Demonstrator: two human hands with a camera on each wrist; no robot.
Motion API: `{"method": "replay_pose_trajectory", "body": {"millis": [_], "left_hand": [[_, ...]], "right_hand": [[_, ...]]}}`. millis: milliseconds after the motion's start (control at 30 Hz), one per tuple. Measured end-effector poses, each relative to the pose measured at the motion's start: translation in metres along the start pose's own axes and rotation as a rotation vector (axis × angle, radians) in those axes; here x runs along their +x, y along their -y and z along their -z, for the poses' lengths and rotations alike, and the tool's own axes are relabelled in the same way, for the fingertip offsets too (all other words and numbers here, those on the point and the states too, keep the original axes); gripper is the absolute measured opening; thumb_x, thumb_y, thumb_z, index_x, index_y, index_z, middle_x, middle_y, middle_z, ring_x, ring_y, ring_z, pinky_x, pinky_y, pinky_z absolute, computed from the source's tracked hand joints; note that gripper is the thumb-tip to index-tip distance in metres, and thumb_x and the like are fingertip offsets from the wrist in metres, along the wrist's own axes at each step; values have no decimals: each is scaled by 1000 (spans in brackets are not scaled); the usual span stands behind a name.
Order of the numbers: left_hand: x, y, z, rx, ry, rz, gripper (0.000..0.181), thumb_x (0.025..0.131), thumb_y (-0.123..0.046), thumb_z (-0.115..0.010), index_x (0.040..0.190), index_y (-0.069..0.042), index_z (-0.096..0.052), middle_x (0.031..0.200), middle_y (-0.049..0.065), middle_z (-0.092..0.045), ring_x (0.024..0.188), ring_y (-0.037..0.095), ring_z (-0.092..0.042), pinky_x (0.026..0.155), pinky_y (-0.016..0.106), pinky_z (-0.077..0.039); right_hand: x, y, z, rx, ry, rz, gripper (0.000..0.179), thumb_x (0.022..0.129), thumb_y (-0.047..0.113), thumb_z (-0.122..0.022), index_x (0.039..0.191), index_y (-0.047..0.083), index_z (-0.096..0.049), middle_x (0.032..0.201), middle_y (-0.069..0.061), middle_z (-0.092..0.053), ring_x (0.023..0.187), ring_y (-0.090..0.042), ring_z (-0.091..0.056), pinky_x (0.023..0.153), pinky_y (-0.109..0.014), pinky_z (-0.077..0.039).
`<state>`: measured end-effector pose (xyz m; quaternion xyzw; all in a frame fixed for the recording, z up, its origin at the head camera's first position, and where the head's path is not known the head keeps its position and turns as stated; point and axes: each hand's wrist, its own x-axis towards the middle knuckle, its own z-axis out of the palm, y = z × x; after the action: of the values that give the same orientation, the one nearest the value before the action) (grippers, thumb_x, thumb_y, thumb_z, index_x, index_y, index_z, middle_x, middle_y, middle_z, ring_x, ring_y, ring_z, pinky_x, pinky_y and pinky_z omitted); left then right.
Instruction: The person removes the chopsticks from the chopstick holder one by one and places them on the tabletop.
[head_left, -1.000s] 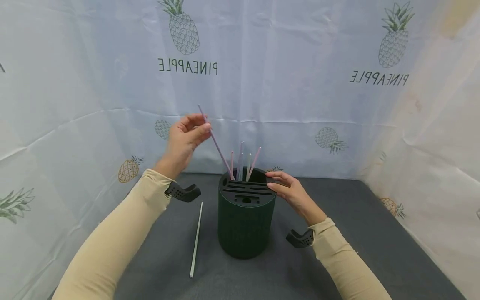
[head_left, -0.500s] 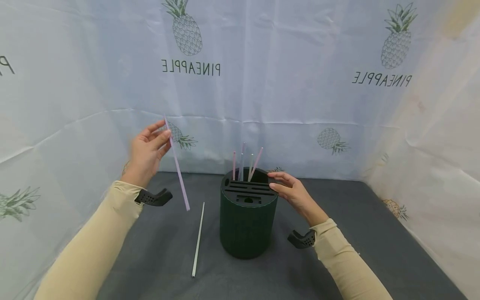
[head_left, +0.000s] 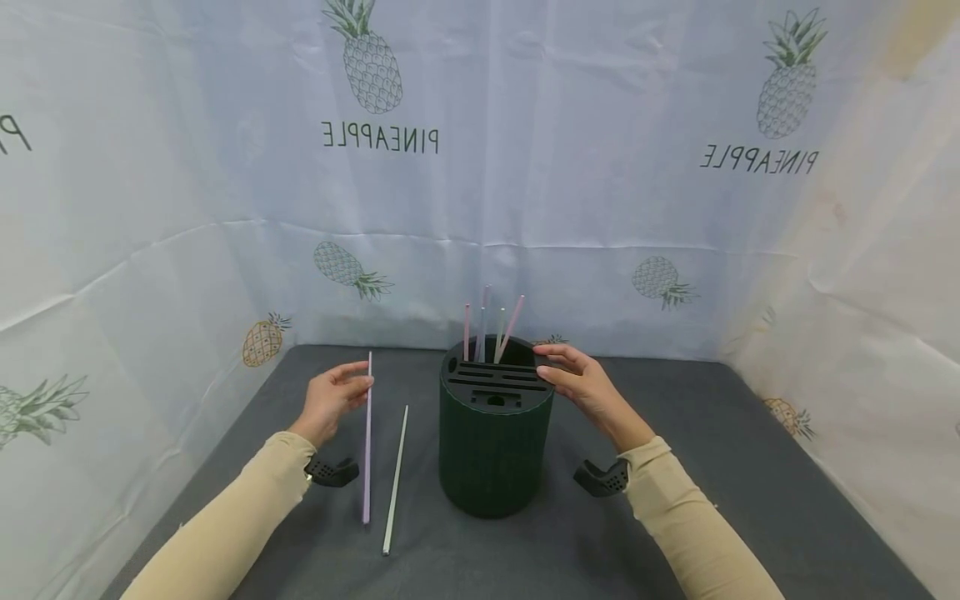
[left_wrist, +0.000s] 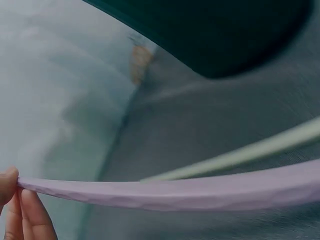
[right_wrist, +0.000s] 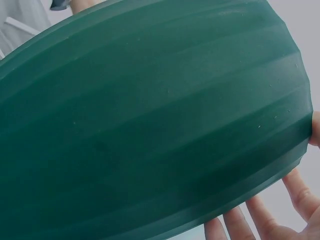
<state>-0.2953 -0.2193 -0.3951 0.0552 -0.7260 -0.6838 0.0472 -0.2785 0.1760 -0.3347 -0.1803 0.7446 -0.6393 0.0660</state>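
Note:
Between thumb and fingertips, my left hand (head_left: pixel 333 402) pinches a long lilac chopstick (head_left: pixel 367 467) near its far end. The chopstick is over the dark tabletop, and its near end seems to be at the surface. Beside it lies a pale green chopstick (head_left: pixel 395 483), apart from it in the head view. A dark green round utensil holder (head_left: pixel 491 458) stands upright to the right. My right hand (head_left: pixel 588 393) rests on the holder's right rim with fairly straight fingers. Several chopsticks, among them a pink one (head_left: pixel 511 327), poke out of the holder's rear compartment.
The holder's top (head_left: pixel 491 390) has long slots and a small round hole. A dark grey cloth (head_left: pixel 637 533) covers the table. Behind and at both sides hangs a white curtain (head_left: pixel 585 183) with pineapple prints. Each wrist wears a black camera mount (head_left: pixel 600 477).
My left hand has drawn the lilac chopstick out of the holder, moved it left, then lowered it towards the table beside the pale green one. The right hand has stayed on the rim.

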Motion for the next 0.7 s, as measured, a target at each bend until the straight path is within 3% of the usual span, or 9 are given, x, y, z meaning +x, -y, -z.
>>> {"method": "replay_pose_trajectory", "body": {"millis": [267, 700], "left_hand": [[4, 33, -4, 31, 3, 54, 45, 92, -6, -66, 134, 4, -52, 85, -9, -67, 80, 4, -65, 73, 21, -58], [3, 60, -18, 150, 15, 94, 40, 85, -1, -72, 122, 9, -61, 91, 7, -72, 73, 6, -67, 66, 23, -59]], "right_hand": [[1, 0, 0, 2, -3, 1, 50, 95, 26, -63, 139, 10, -47, 153, -11, -30, 140, -34, -34, 114, -58, -27], [1, 0, 0, 3, 1, 7, 50, 95, 26, -63, 140, 8, -47, 154, -11, -29, 141, -34, -32, 115, -58, -27]]}}
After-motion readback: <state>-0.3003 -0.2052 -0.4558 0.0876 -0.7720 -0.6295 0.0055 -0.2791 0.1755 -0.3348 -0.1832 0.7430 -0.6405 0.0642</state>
